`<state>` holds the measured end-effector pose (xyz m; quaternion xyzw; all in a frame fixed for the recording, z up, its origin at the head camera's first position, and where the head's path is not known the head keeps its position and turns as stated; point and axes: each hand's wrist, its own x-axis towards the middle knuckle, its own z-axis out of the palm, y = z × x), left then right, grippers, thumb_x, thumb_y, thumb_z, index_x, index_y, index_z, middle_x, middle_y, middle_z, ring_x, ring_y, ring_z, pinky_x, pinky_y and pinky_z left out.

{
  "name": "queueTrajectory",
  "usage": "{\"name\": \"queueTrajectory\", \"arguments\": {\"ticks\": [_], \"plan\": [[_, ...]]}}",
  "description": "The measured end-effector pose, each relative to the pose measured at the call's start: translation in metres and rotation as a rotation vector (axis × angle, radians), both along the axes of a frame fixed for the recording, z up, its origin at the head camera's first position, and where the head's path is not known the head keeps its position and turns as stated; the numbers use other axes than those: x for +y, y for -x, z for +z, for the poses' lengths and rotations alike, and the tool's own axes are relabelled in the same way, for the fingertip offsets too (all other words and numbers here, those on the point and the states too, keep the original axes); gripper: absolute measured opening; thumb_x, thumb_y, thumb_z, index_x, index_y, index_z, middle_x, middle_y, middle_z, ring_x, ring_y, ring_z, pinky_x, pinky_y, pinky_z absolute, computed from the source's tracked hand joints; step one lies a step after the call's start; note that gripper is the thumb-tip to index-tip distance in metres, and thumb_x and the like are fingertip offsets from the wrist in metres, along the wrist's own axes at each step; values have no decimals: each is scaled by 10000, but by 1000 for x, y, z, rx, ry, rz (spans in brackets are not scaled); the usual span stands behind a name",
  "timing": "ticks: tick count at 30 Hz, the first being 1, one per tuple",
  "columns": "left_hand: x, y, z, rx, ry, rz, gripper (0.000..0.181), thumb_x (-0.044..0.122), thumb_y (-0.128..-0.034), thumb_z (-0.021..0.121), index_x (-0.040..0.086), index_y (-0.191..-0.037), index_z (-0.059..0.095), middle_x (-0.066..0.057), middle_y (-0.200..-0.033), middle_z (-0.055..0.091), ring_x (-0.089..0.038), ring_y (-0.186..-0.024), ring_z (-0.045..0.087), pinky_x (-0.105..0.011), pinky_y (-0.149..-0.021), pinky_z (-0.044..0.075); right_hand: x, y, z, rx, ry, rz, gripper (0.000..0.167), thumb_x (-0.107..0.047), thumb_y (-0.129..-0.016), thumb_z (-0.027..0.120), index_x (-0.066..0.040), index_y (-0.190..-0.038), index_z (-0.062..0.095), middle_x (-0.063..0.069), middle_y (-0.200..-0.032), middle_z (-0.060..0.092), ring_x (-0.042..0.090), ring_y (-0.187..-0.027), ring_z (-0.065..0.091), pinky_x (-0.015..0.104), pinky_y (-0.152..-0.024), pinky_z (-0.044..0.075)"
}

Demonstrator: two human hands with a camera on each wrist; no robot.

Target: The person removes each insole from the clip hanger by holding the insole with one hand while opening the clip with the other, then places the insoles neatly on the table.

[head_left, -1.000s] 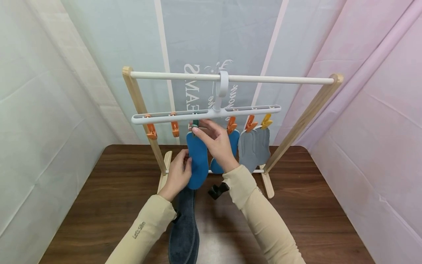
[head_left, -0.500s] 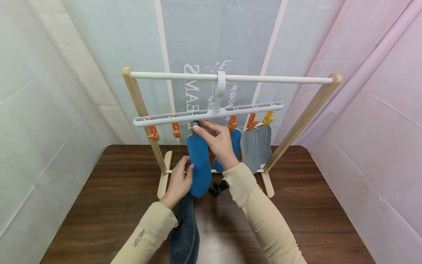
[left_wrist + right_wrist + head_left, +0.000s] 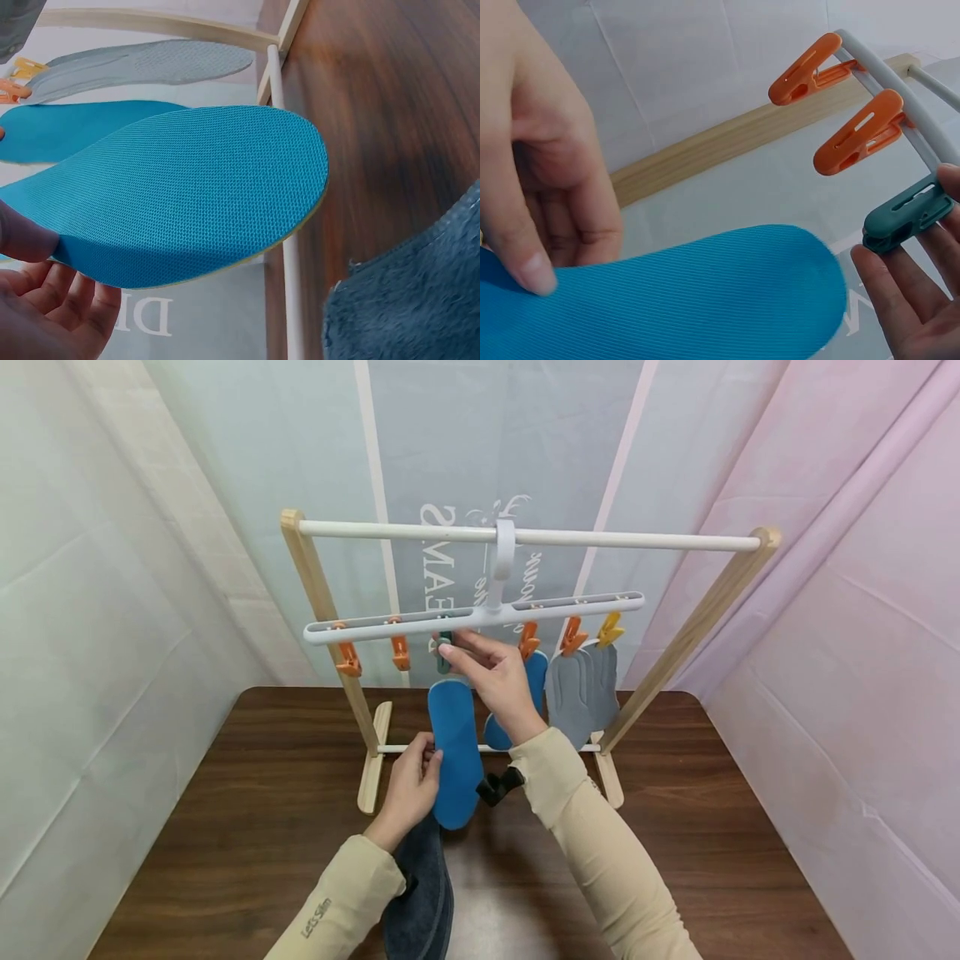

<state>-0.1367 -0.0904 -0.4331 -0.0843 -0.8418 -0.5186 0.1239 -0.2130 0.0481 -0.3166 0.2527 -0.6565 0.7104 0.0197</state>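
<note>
Two orange clothespins (image 3: pixel 347 658) hang at the left end of the white hanger (image 3: pixel 492 617). The left hand (image 3: pixel 410 787) pinches a blue insole (image 3: pixel 456 756) by its edge, just below and apart from the green clothespin (image 3: pixel 904 214). Beneath lies a dark blue shoe (image 3: pixel 420 902), partly covered by the left sleeve (image 3: pixel 337 897). The right hand (image 3: pixel 498 681) squeezes the green clothespin between thumb and fingers, partly blocking a second blue insole (image 3: pixel 537 681) behind. Farther right, a grey insole (image 3: pixel 572 697) hangs near the rack's wooden post (image 3: pixel 686 643).

The insole (image 3: pixel 457 752) that the left hand (image 3: pixel 408 785) grips is blue, finely ribbed; the clip (image 3: pixel 904 217) the right hand (image 3: pixel 501 681) pinches, dark green; two clips (image 3: pixel 401 650) left of it, orange.
</note>
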Motion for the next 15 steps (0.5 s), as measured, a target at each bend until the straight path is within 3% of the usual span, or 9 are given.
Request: {"name": "queueTrajectory", "arguments": {"ticks": [11,15], "plan": [[8,-14,-7,-64,-32,-11,158,13,-977,498,-9,-1124,550,-129,-956,582,-168,-776,534,-304,-666,470,-2,3,-1,31,-1,81,465,-1,-919,608,-21,-1373,508,200,-1354,547,264,-1250,546,344,-993,489],[12,-19,-12,-82,-38,-15,161,16,-975,503,-7,-1125,556,-122,-939,580,-153,-752,518,-287,-639,459,-1,4,-2,58,-10,94,474,-81,-926,628,-50,-1383,504,171,-1363,549,257,-1255,543,345,-1003,482]]}}
